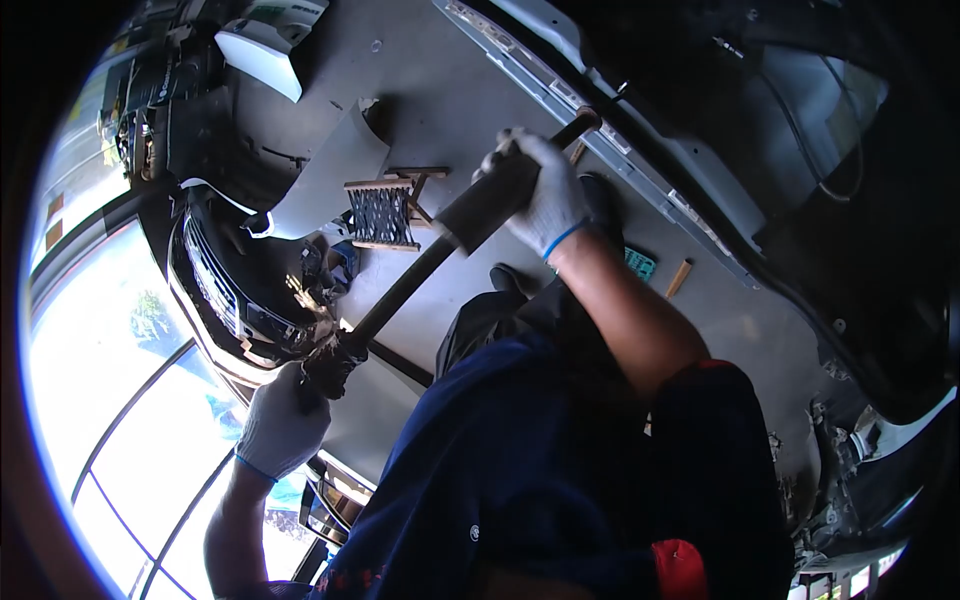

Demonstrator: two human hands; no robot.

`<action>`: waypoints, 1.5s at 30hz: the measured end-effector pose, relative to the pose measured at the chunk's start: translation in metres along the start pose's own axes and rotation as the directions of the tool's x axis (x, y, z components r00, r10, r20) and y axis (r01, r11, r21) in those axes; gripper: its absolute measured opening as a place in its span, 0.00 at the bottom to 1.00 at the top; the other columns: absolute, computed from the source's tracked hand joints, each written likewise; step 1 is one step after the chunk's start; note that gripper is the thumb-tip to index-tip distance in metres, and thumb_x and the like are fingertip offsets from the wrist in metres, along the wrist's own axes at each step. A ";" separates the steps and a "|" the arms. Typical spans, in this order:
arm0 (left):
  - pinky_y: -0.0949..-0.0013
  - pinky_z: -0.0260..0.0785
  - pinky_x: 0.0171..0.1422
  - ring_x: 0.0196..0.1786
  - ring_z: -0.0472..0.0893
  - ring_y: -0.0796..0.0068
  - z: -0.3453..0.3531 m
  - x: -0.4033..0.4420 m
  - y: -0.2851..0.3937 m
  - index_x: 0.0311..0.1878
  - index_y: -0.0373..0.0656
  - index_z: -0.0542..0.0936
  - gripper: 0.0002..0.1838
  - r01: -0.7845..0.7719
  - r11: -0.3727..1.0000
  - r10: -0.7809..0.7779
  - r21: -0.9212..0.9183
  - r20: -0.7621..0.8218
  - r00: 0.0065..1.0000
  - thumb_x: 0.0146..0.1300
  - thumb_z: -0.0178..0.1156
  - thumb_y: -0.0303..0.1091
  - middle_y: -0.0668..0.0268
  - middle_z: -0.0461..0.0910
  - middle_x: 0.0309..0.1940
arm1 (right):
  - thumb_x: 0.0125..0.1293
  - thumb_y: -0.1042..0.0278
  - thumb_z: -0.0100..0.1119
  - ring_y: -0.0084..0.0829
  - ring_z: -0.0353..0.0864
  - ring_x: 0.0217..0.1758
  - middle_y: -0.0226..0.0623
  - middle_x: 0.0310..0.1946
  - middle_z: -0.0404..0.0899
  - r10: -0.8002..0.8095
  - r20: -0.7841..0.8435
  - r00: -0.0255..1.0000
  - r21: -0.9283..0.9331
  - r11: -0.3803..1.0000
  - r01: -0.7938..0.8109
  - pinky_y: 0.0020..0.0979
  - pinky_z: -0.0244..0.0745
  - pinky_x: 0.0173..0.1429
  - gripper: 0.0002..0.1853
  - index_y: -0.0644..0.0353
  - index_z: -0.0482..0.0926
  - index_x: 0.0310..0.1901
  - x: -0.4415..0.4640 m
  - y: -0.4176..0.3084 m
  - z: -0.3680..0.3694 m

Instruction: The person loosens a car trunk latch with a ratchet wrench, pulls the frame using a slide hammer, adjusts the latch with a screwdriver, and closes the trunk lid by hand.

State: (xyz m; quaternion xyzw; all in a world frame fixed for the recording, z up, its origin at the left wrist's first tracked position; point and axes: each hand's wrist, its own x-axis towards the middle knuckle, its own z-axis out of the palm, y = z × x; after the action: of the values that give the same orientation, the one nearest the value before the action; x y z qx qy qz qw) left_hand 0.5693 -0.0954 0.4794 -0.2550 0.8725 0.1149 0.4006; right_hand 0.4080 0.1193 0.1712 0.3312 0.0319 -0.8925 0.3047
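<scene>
Apparently set up: rod [405, 290] meets car body [700, 175], wt [488, 205] partway along. L hand [283, 425] clamped on wrapped end [336, 364], R hand [553, 195] round wt; amt done unclear.

A stool [383, 214] is set on the floor [430, 75] left of the right hand [545, 190], a bumper [215, 275] beyond the left hand [283, 420], a car body [690, 160] right of both.

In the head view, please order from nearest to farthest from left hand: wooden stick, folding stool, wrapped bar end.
1. Wrapped bar end: at the left hand.
2. Folding stool: on floor, left of centre.
3. Wooden stick: on floor, right of centre.
</scene>
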 end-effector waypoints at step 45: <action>0.48 0.83 0.44 0.33 0.88 0.49 0.138 0.494 0.385 0.33 0.43 0.88 0.27 -0.917 0.019 0.984 0.398 0.153 0.087 0.79 0.51 0.53 0.52 0.86 0.27 | 0.82 0.59 0.61 0.24 0.83 0.42 0.33 0.38 0.86 -0.676 -0.721 0.150 -0.361 0.552 0.752 0.30 0.78 0.51 0.15 0.64 0.85 0.52 0.038 0.115 -0.197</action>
State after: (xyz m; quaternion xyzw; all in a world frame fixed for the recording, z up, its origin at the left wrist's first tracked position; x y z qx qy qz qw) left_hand 0.1796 0.1105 0.0135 0.4756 0.8462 0.1525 0.1859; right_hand 0.5632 0.0575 0.0112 0.6503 0.2798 -0.6717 -0.2182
